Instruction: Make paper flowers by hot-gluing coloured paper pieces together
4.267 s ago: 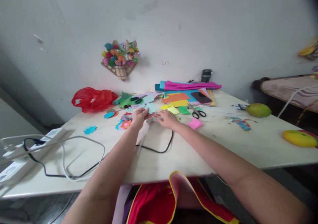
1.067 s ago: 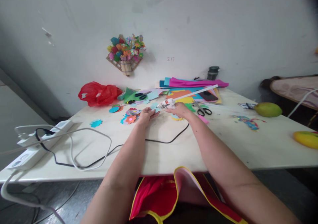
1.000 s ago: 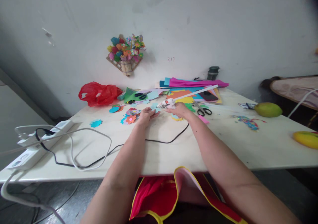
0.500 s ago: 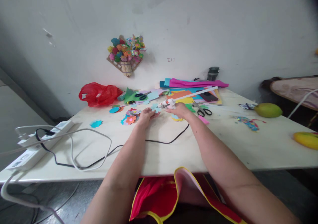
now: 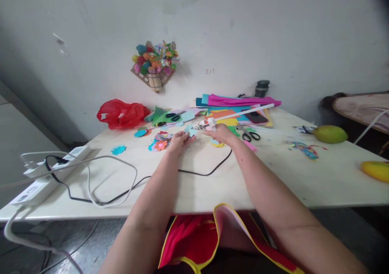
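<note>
My right hand (image 5: 219,132) is wrapped round a white hot glue gun (image 5: 209,123), its nozzle pointing left. A long white glue stick (image 5: 243,113) runs out of its back toward the upper right. My left hand (image 5: 181,139) pinches a small light-blue paper piece (image 5: 191,130), close to the nozzle. Whether the nozzle touches the paper I cannot tell. Left of my left hand lies a cluster of paper flowers (image 5: 161,145) in orange, blue and pink. Yellow paper cut-outs (image 5: 216,143) lie partly hidden below my right hand.
Black-handled scissors (image 5: 251,136) lie right of my right hand; another pair (image 5: 172,117) rests on green paper. A black cord (image 5: 200,174) crosses the table from a power strip (image 5: 48,176). A red plastic bag (image 5: 121,114), coloured sheets (image 5: 240,101), a phone (image 5: 257,116) and a mango (image 5: 330,133) are around.
The glue gun has tilted slightly, and its stick's far end has shifted a little to the right and down. My left hand keeps the blue paper nearly in place.
</note>
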A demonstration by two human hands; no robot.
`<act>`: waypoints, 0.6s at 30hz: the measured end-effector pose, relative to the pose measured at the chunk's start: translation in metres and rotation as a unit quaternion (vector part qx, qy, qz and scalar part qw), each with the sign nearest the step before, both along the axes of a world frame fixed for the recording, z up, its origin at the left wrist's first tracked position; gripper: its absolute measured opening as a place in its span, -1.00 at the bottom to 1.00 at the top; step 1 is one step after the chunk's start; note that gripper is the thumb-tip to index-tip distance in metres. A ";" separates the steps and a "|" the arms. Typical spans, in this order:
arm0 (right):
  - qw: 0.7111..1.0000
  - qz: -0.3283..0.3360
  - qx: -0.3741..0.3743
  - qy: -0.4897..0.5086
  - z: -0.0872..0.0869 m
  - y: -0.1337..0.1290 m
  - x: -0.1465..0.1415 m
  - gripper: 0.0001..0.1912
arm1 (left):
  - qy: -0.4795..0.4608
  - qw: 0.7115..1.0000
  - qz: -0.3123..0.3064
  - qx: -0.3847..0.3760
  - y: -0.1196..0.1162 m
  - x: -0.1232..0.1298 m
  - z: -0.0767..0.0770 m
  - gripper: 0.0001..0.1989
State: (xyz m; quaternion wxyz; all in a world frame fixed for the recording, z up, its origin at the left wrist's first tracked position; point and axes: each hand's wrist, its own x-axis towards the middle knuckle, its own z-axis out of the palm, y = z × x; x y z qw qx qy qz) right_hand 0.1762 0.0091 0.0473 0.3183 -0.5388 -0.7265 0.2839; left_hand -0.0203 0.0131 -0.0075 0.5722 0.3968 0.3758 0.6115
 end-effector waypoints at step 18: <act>1.000 -0.012 -0.008 -0.022 0.002 -0.001 0.002 -0.63 | 0.006 1.000 0.003 0.023 0.001 0.002 -0.002 -0.81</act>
